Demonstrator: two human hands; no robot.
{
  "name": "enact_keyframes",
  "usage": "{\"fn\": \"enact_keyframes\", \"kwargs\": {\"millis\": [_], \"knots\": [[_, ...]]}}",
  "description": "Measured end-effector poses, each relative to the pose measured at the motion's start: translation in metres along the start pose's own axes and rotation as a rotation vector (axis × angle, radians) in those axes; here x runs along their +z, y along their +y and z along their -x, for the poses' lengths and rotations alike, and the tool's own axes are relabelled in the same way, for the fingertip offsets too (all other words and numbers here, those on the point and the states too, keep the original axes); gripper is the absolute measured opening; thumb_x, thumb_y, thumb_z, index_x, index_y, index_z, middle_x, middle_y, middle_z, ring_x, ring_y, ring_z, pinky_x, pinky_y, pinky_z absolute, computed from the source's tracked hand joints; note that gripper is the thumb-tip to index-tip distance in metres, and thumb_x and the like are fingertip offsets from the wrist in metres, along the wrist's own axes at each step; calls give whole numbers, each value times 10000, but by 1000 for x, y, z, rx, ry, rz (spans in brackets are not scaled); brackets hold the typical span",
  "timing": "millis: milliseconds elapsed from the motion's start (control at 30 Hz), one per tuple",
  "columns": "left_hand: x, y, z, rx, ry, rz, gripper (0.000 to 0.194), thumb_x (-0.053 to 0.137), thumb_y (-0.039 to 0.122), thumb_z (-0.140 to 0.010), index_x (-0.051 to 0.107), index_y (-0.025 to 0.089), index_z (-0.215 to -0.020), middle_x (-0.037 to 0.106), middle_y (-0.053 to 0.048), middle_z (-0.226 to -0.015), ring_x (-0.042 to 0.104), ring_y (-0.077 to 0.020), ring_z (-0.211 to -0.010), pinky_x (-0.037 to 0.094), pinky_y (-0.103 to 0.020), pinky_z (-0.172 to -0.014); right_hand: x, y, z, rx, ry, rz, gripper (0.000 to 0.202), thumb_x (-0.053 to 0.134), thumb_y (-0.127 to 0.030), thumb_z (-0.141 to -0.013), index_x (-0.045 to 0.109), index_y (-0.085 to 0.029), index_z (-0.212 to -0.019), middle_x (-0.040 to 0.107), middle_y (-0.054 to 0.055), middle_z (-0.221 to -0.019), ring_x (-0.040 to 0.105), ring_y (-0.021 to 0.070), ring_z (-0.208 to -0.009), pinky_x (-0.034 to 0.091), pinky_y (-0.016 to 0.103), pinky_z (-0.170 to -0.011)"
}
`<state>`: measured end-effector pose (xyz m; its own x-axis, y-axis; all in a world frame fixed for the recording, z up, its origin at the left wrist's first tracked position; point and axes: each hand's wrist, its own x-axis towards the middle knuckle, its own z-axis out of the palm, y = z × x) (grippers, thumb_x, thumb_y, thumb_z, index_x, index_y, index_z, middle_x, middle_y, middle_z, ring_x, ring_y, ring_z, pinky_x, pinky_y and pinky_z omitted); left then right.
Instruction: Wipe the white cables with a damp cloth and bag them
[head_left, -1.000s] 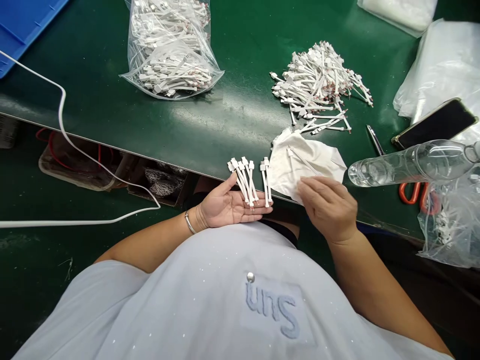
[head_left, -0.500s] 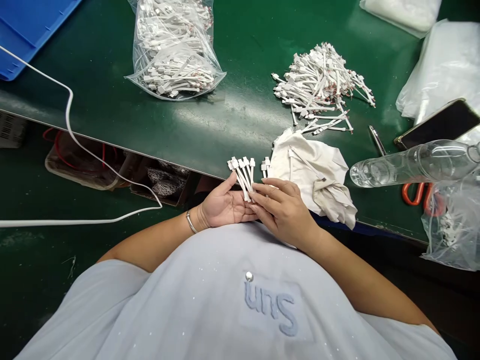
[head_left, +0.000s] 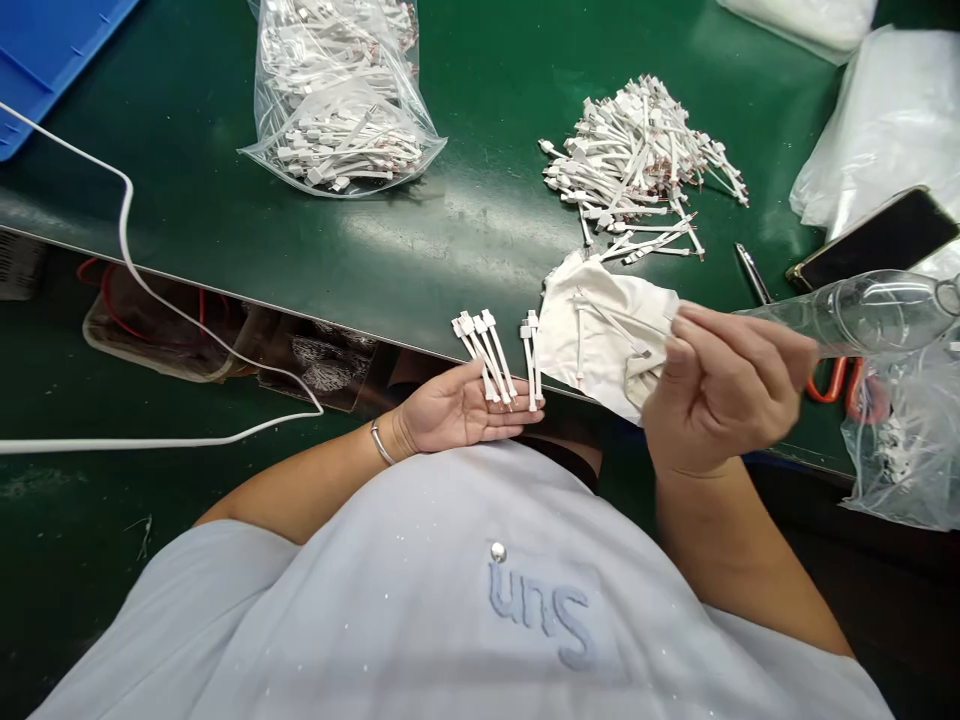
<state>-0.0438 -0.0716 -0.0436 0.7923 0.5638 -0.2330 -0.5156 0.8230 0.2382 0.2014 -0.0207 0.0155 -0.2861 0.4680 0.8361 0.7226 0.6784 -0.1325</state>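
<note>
While the left hand lies palm up and flat at the table edge, a small row of short white cables rests across its fingers, connector ends pointing toward twelve o'clock. The fingers are spread rather than curled, so the cables sit on them loosely, unclamped. At about three o'clock from that hand, the right hand is lifted off the table with its fingers drawn together, pinching the edge of a white cloth that sits on the green table just beside the held cables. One or two cables seem to lie on the cloth, though this is hard to make out.

Judging by quantities, the work looks barely begun for this batch: only a handful of cables is gathered in the palm, whereas a large loose pile of cables waits at one o'clock. At eleven o'clock a clear bag of cables is well filled. A clear bottle, a phone and a pen lie at the right.
</note>
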Motion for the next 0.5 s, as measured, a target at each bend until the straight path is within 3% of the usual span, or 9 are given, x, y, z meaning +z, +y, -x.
{"fn": "enact_keyframes", "kwargs": {"millis": [100,200,267,333,400,467,500], "knots": [[1,-2,0,21,42,-77,395,547,235,-863,588,130,-1242,541,-140,-1356,466,-269,-1297,244,-421,-1131,-11,17,11,-150,-102,144,447,665,-157,-797,617,-294,-1220,725,40,-1026,641,245,-918,467,385,-806],[2,-3,0,32,79,-88,359,517,139,-864,605,133,-1212,572,-145,-1320,512,-256,-1258,265,-425,-1123,-18,13,25,-76,-292,84,324,712,-223,-764,677,-278,-1081,737,44,-959,654,262,-902,471,415,-813],[2,-3,1,40,95,-72,328,500,152,-880,620,125,-1185,601,-148,-1280,541,-252,-1228,288,-422,-1113,-21,-1,32,107,-353,-91,179,717,-259,-759,711,-248,-938,735,55,-868,664,238,-823,500,390,-763],[2,-3,3,53,117,-72,309,503,180,-891,631,118,-1165,626,-150,-1243,569,-253,-1193,308,-422,-1102,-23,-19,34,392,-460,-330,91,667,-296,-804,721,-224,-818,716,45,-736,656,192,-675,519,337,-653],[1,-3,5,60,138,-87,299,514,190,-892,638,109,-1152,647,-151,-1208,598,-252,-1153,325,-423,-1092,-20,-36,34,753,-770,-598,238,580,-378,-862,735,-201,-826,714,51,-712,652,172,-605,511,295,-541],[2,-2,8,55,142,-107,294,523,181,-888,642,98,-1144,662,-152,-1179,621,-248,-1116,337,-422,-1084,-10,-47,33,1060,-1037,-848,345,534,-460,-875,730,-197,-983,734,80,-870,688,193,-745,518,268,-522],[2,-2,9,49,143,-117,296,522,174,-887,641,93,-1146,665,-155,-1171,626,-244,-1107,340,-418,-1082,-3,-51,34,1167,-1094,-967,381,530,-485,-871,709,-208,-1062,726,87,-977,687,204,-860,536,265,-563]]}}
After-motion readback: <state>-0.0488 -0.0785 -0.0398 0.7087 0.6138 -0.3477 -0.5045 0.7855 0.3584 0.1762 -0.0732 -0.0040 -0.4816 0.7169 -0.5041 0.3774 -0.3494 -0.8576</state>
